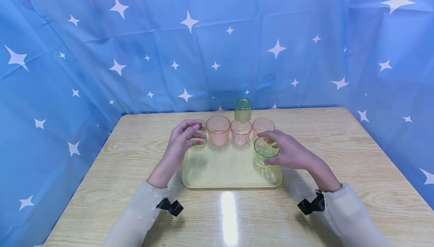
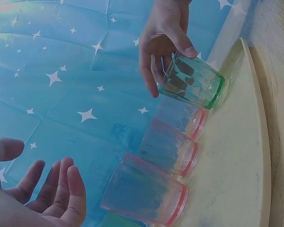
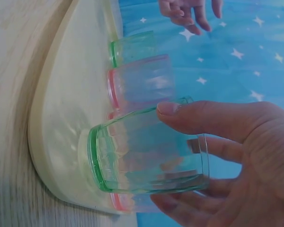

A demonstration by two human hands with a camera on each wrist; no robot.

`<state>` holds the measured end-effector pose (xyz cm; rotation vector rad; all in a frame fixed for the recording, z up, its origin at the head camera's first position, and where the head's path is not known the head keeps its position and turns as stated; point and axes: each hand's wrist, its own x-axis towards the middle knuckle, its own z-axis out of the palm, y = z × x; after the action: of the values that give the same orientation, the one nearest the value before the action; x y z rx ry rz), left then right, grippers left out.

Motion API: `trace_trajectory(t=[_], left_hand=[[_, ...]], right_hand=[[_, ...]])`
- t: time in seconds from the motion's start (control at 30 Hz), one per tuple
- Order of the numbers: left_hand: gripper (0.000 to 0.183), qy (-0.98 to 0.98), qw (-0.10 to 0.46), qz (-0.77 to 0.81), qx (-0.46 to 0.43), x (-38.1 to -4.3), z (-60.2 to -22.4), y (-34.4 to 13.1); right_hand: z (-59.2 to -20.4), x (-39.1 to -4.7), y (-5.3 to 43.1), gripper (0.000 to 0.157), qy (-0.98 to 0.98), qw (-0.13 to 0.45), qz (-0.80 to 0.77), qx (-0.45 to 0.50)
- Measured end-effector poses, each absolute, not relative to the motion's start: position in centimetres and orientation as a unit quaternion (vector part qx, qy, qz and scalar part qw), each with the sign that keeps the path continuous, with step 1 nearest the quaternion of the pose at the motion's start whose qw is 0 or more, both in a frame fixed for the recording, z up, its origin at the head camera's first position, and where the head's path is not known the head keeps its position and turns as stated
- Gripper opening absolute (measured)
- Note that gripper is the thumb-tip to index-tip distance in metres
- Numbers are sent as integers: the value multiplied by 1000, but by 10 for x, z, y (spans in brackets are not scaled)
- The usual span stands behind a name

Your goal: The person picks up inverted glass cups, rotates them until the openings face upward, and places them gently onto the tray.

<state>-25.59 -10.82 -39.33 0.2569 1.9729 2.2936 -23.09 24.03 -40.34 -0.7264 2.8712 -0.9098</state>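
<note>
My right hand [image 1: 289, 150] holds a clear green drinking glass [image 1: 262, 159] near its rim, thumb on one side and fingers on the other. This glass is upright over the right part of a pale yellow tray [image 1: 223, 173]; whether its base touches the tray I cannot tell. Three pink glasses [image 1: 218, 134] stand in a row along the tray's far side. At the row's left end is another green glass [image 3: 135, 47], partly hidden in the head view by my left hand [image 1: 183, 137]. That hand hovers beside it with loosely bent fingers, apart from the glass in the right wrist view.
Behind the pink row, a further green glass [image 1: 242, 112] seems to stand upside down near the far table edge. The wood-grain table [image 1: 135, 164] carries the tray. A blue curtain with white stars [image 1: 217, 43] hangs behind and at both sides.
</note>
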Motion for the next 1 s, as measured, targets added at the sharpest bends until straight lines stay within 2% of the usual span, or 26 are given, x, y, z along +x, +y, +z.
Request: trace_trajectory(t=[0.27,0.6,1.0], left_hand=[[24,654,51,750,80,-255,-394,-109],[35,654,49,750,83,-256,-394,-110],[30,658,49,748,76,-257,-394,-109]], right_hand=[[-404,-232,241,81,925,27,-299,-233],[-405,-232,241,81,928,30,-290,-232],[-406,-233,244,78,929,41,-291,-225]])
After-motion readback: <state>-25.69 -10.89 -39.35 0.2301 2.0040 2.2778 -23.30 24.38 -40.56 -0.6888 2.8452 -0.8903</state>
